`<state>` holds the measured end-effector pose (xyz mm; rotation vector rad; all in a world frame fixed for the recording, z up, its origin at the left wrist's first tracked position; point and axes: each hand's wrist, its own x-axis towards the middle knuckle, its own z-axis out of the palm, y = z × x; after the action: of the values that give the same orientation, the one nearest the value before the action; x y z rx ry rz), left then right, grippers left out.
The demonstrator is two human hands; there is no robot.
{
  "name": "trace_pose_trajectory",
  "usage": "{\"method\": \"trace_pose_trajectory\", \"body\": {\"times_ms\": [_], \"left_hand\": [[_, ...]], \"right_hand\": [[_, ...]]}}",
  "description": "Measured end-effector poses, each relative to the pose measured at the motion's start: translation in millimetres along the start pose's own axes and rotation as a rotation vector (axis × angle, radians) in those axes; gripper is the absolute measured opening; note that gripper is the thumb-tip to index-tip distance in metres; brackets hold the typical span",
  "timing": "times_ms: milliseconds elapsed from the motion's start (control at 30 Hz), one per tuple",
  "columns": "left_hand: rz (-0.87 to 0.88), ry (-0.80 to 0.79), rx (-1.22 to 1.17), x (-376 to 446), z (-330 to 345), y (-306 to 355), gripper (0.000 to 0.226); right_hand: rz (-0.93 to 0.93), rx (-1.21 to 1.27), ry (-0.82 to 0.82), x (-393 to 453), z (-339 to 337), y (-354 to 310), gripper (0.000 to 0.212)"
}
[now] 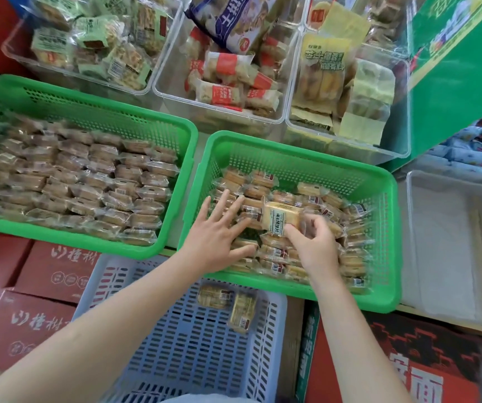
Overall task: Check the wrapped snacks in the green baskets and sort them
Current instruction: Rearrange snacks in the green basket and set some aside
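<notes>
Two green baskets stand side by side. The left green basket (176,181) is packed with tidy rows of wrapped snacks (83,181). The right green basket (391,234) holds a looser pile of wrapped snacks (312,199). My right hand (315,245) pinches one wrapped snack (280,218) lifted above that pile, label side up. My left hand (219,228) lies flat with spread fingers on the snacks in the same basket's left part.
A blue-grey basket (199,353) below holds two wrapped snacks (228,303). Clear bins of other packaged snacks (228,82) stand behind. Red cartons (30,309) lie at the lower left, a green stand (460,82) at the right, an empty clear bin (454,245) beside it.
</notes>
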<state>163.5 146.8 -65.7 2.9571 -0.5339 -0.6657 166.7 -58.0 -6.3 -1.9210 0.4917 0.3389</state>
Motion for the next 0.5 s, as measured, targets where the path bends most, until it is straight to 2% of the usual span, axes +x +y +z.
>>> {"method": "trace_pose_trajectory", "body": {"times_ms": [133, 233, 400, 500], "left_hand": [[-0.029, -0.002, 0.036, 12.2, -2.0, -5.4, 0.093], [-0.045, -0.023, 0.001, 18.2, -6.9, -7.0, 0.098], [-0.064, -0.057, -0.083, 21.9, -11.3, -8.5, 0.101], [-0.065, -0.060, -0.091, 23.1, -11.5, -9.1, 0.102]], "right_hand": [[-0.045, 0.018, -0.057, 4.1, 6.1, 8.4, 0.024], [-0.115, -0.078, -0.120, 8.3, 10.7, 13.1, 0.031], [-0.374, -0.531, -0.236, 15.6, 7.2, 15.9, 0.033], [-0.524, -0.650, -0.232, 17.6, 18.8, 11.0, 0.034]]}}
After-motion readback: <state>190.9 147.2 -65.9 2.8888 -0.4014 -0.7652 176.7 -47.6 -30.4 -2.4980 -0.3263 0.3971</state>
